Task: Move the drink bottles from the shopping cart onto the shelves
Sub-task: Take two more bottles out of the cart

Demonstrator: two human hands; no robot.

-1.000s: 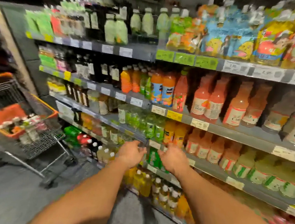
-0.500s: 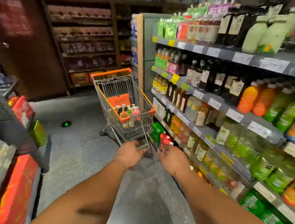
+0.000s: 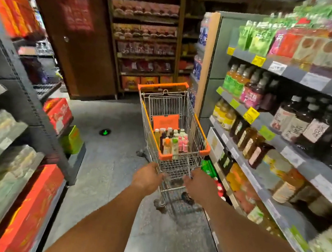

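Note:
A wire shopping cart (image 3: 183,107) with orange trim stands in the aisle straight ahead, beside the drink shelves (image 3: 280,136) on the right. Several drink bottles (image 3: 170,141) stand upright at its near end: orange, dark, green and pink ones with white caps. Both arms reach out toward the cart's near end. My left hand (image 3: 146,177) and my right hand (image 3: 198,184) hang level in front of the lower wire, fingers loosely curled, with nothing seen in either. Whether the fingers touch the wire I cannot tell.
The right shelves carry rows of juice and tea bottles with yellow and green price tags (image 3: 251,114). On the left a grey rack (image 3: 31,114) has red boxes (image 3: 59,112) and a green box (image 3: 71,139). A wooden door (image 3: 76,37) and snack shelves (image 3: 146,43) close off the aisle's far end.
My view has swung left from the drink shelves to the aisle, so the cart now sits centred and closer. Both hands keep the same outstretched pose.

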